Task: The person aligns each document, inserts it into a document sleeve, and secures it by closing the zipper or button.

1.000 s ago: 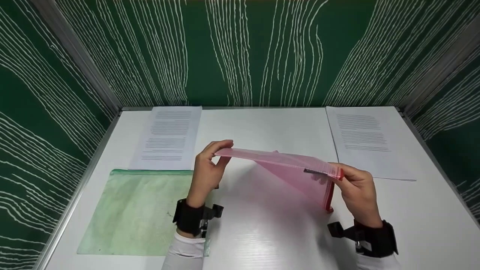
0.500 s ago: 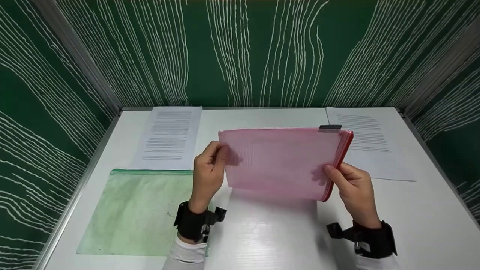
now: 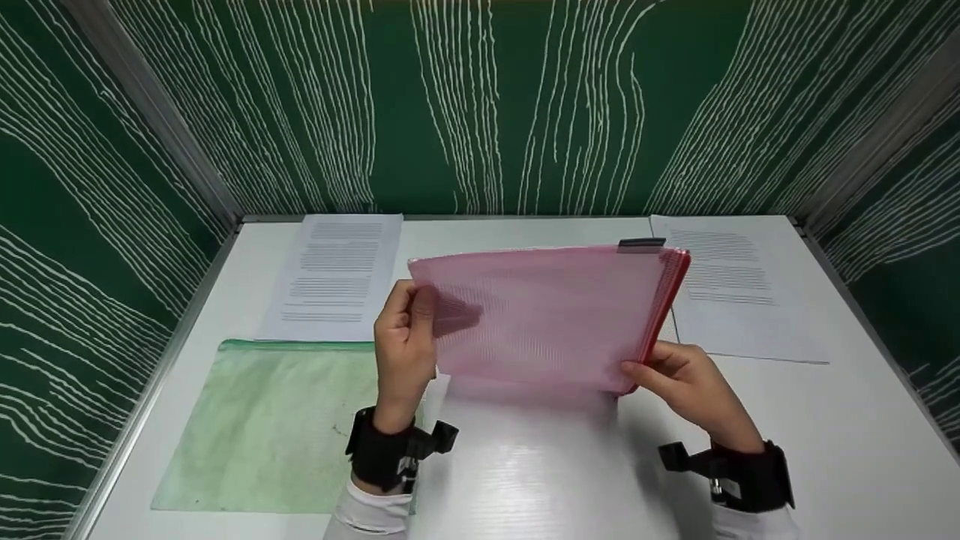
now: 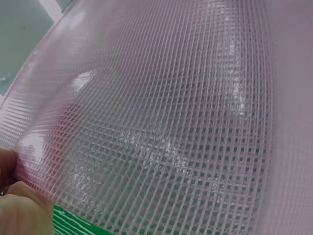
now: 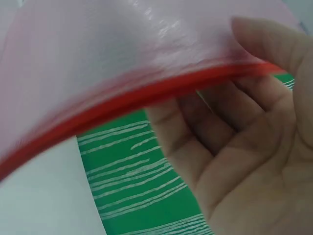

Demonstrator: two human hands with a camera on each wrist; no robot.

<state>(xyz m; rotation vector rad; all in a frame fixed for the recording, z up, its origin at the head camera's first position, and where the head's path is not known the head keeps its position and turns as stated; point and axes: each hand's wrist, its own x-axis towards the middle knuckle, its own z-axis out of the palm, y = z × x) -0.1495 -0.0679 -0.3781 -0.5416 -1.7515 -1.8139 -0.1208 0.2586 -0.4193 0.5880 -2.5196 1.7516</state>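
Note:
A translucent pink mesh zipper pouch is held up tilted above the table, its red zipper edge on the right and a dark tab at its top right. My left hand pinches the pouch's left edge, thumb in front and fingers showing faintly through the mesh. At the lower right corner my right hand pinches the zipper edge. In the right wrist view the thumb lies over the pouch and the fingers pass beneath the red edge.
A green zipper pouch lies flat on the white table at the left, partly behind the left forearm. Printed sheets lie at the back left and back right. Green walls with white lines enclose the table.
The pink pouch has swung from nearly edge-on to facing the head camera, then shifted slightly left. My right hand has slid down the zipper edge to the lower corner.

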